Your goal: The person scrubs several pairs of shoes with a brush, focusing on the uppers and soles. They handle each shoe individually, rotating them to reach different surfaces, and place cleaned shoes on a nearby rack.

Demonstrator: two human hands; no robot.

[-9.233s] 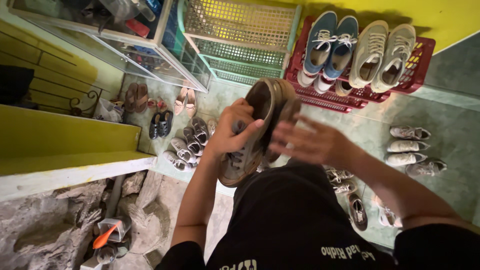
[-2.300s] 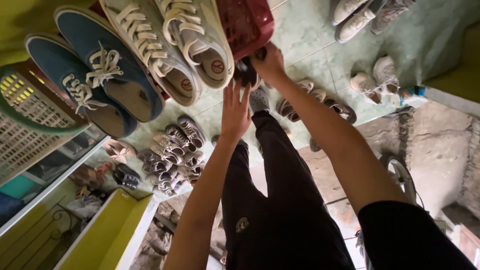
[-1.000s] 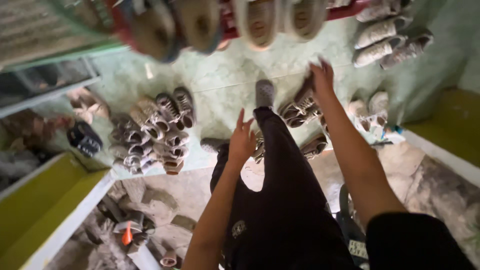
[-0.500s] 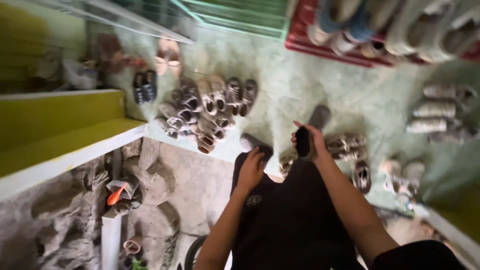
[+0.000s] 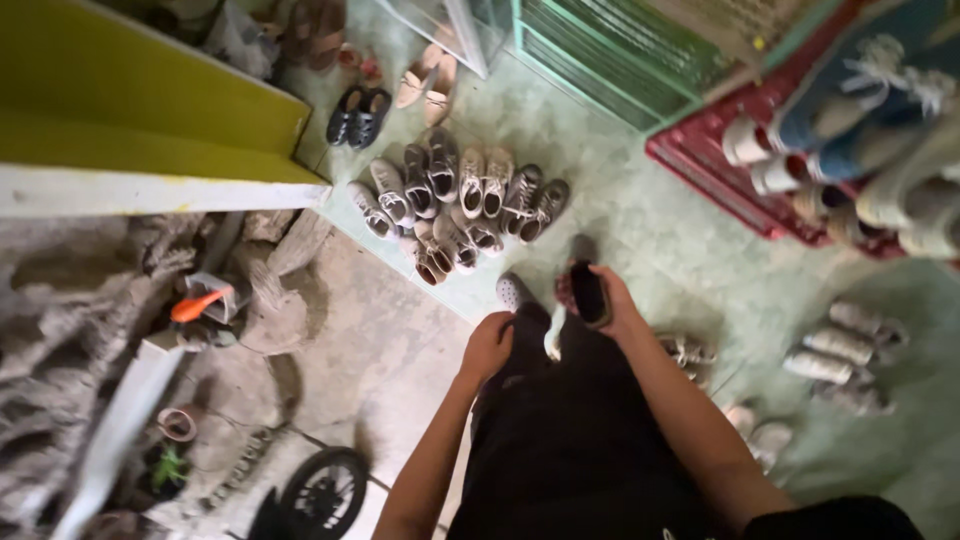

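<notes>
My right hand (image 5: 622,305) grips a dark shoe (image 5: 586,290) with a brownish rim, held over my raised knee in black trousers (image 5: 570,440). Something white (image 5: 553,336) hangs just below the shoe. My left hand (image 5: 487,346) is curled shut and rests on the trouser cloth at the knee, a hand's width left of the shoe. A pale shoe (image 5: 512,292) on my foot shows just ahead of the left hand. On the green floor beyond lies a cluster of several worn shoes (image 5: 455,205).
A red crate (image 5: 715,180) loaded with sneakers stands at the upper right, beside a green crate (image 5: 610,60). More pale shoes (image 5: 840,355) lie to the right. A yellow ledge (image 5: 150,110) sits at left above rough concrete, with a small wheel (image 5: 322,490) below.
The view swung down from the crate of sneakers to the floor. Both hands dropped from near the crate to my knee; the right hand now holds a dark shoe.
</notes>
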